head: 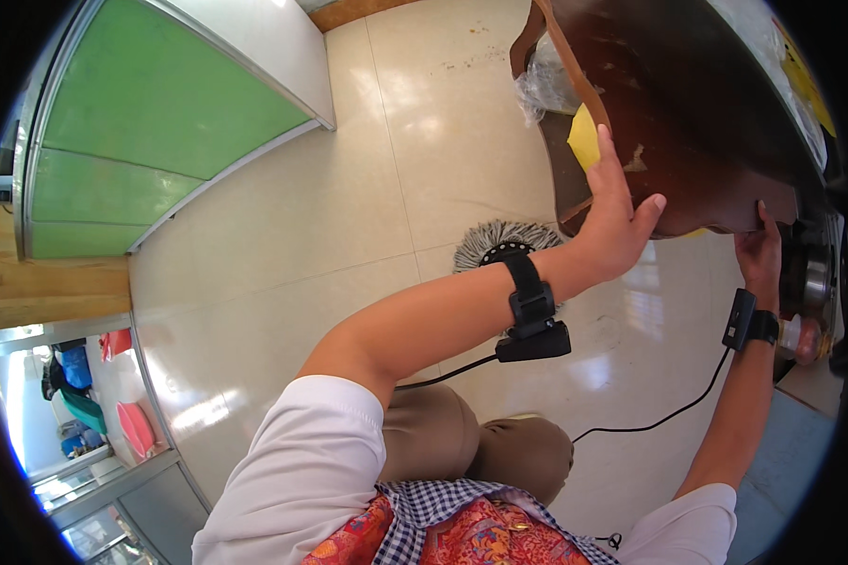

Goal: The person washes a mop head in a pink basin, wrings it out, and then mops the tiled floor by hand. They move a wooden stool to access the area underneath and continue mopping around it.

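A large brown leather-like sheet (678,141) hangs curved at the upper right, its surface scuffed with pale worn spots. My left hand (618,212) lies flat along its near left edge, fingers stretched upward and thumb apart. At the lower right corner, my right hand (757,251) grips the sheet's bottom edge, with one finger showing on the front and the rest partly hidden. Behind the left edge, a yellow piece (585,141) and a clear plastic bag (550,78) peek out. Both wrists wear black straps with small cabled boxes.
A grey-and-white mop head (505,244) rests on the tiled floor (311,247) beyond my left forearm. Green-fronted cabinets (162,99) stand at the left. A metal pot (816,272) and a clear jar (802,339) sit beside my right wrist. A pink basin (136,427) is at the lower left.
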Demonstrator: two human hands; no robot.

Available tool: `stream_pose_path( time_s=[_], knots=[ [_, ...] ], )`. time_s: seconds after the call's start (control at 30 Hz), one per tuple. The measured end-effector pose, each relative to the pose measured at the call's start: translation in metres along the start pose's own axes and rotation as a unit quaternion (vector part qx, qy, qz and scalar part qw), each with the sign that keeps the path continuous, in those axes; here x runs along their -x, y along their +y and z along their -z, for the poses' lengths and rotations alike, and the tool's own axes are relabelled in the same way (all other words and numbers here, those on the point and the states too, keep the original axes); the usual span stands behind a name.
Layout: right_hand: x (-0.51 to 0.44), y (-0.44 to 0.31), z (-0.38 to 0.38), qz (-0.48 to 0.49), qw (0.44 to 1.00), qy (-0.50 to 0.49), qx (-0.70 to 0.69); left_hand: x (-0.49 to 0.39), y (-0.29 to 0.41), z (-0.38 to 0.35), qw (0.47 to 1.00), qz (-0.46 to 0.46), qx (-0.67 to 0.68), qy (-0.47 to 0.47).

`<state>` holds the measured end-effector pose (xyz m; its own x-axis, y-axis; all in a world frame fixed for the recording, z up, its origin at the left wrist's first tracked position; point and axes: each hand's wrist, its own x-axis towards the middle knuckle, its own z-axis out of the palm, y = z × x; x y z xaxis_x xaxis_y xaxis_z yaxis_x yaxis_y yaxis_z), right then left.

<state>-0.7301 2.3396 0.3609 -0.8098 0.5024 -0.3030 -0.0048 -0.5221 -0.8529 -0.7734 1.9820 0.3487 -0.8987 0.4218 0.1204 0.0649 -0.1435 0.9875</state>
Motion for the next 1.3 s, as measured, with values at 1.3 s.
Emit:
stream_pose_path(
  time_s=[1.3],
  knots=[
    [0.080, 0.414, -0.150, 0.089, 0.698, -0.053, 0.709, 0.097, -0.219, 0.257, 0.713, -0.195, -0.506, -0.444]
  ],
)
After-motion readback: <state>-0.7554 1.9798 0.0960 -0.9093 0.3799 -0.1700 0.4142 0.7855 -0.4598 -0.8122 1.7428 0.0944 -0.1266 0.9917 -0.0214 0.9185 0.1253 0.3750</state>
